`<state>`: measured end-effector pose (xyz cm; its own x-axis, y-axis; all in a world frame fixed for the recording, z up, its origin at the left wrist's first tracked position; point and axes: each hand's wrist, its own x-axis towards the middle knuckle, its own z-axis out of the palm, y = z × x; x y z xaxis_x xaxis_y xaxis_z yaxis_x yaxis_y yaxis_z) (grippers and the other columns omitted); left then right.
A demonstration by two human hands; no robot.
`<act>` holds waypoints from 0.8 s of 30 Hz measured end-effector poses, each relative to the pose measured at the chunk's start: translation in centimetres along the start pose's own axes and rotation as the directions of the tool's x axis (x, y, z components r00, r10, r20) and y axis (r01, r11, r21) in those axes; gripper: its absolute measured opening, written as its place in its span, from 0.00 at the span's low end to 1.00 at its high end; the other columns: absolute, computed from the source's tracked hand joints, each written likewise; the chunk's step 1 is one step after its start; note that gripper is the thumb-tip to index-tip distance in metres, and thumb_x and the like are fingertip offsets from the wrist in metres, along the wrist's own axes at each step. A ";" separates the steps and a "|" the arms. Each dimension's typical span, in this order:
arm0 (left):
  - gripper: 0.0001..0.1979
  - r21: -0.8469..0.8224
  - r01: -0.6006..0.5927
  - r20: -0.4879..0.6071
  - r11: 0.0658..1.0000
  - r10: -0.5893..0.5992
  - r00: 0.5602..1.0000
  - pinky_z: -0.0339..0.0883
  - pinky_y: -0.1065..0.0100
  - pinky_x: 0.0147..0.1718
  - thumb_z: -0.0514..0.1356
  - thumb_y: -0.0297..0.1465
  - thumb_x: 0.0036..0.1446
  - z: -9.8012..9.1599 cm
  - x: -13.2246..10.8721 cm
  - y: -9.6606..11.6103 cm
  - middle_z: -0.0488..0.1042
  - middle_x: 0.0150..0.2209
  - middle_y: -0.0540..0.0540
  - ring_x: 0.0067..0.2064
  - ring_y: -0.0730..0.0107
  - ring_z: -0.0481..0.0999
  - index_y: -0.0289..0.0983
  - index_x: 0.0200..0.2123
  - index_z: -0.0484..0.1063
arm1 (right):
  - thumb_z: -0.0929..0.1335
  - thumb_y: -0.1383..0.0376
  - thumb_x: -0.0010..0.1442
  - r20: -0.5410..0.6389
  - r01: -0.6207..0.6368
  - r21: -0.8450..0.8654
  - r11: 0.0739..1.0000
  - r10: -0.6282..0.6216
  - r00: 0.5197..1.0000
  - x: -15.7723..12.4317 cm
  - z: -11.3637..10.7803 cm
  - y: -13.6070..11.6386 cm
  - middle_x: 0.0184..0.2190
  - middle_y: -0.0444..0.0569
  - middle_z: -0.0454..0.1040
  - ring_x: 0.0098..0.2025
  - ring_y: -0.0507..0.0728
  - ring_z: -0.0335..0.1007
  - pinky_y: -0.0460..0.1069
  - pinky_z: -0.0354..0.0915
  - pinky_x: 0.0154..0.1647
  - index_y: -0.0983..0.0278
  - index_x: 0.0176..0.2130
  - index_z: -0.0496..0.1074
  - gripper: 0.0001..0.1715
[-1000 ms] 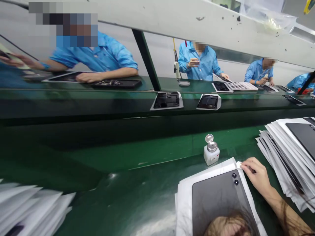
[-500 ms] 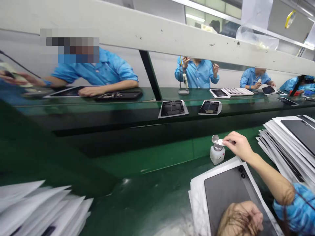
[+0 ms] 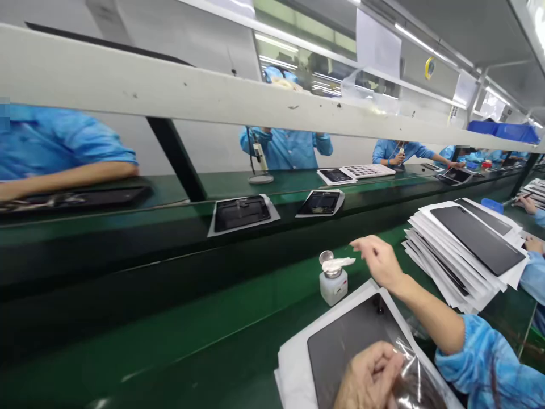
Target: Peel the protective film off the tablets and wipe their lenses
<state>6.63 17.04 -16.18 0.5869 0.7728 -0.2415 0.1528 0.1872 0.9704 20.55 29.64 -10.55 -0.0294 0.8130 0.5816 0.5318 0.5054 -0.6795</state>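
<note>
My left hand (image 3: 367,376) is closed over the lower part of a dark grey tablet back (image 3: 340,341), its fingers pinching a shiny clear plastic film (image 3: 415,378). Whether the film is attached to the tablet is hidden. Under the tablet lie white sheets (image 3: 293,363). My right hand (image 3: 378,260) hovers beyond the tablet's camera end, fingers stretched out and holding nothing. Just left of it stands a small white dispenser bottle (image 3: 334,288) with its metal lid (image 3: 326,257) flipped up. A crumpled white wipe (image 3: 337,263) rests across the bottle's top, apart from my fingers.
A tall stack of white sheets and tablets (image 3: 468,255) stands to the right. Tablets on sheets (image 3: 242,213) lie along the dark green conveyor (image 3: 183,244). Across it, people in blue (image 3: 293,149) sit working. A white beam (image 3: 213,94) spans above. Another person's hand (image 3: 528,203) shows far right.
My right hand has let go of the white wipe, leaving it on the bottle, and drawn back. My left hand now pinches clear film. The view has turned right.
</note>
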 end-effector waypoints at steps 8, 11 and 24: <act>0.17 -0.057 0.019 -0.193 0.998 -0.030 0.981 0.48 0.74 0.14 0.60 0.44 0.57 -1.2 -0.8 2.0 0.78 0.28 0.47 0.18 0.78 0.68 0.36 0.28 0.70 | 0.58 0.32 0.62 -0.025 -0.372 0.491 0.787 0.440 0.898 -7.1 -6.4 3.8 0.21 0.52 0.78 0.14 0.52 0.62 0.45 0.54 0.10 0.65 0.28 0.77 0.44; 0.17 -0.041 0.047 -0.238 0.998 -0.056 0.970 0.51 0.74 0.16 0.61 0.44 0.57 -1.7 -0.9 1.8 0.78 0.27 0.46 0.19 0.77 0.69 0.35 0.28 0.70 | 0.64 0.36 0.62 0.069 -0.455 0.604 0.655 0.526 0.848 -8.6 -7.3 3.6 0.29 0.56 0.80 0.23 0.56 0.75 0.48 0.70 0.19 0.64 0.28 0.75 0.36; 0.25 0.064 0.128 -0.244 0.990 -0.109 0.964 0.60 0.71 0.24 0.59 0.55 0.58 -2.2 -1.3 0.2 0.79 0.23 0.46 0.22 0.70 0.70 0.38 0.28 0.77 | 0.68 0.57 0.67 0.274 -0.374 0.372 0.850 0.284 0.919 -14.6 -6.8 0.1 0.39 0.48 0.79 0.33 0.59 0.78 0.53 0.77 0.37 0.45 0.57 0.73 0.20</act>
<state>4.16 17.35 -15.65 0.3552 0.8721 -0.3366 0.2774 0.2455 0.9289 26.79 15.81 -16.05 -0.1076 0.9699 0.2184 0.1484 0.2329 -0.9611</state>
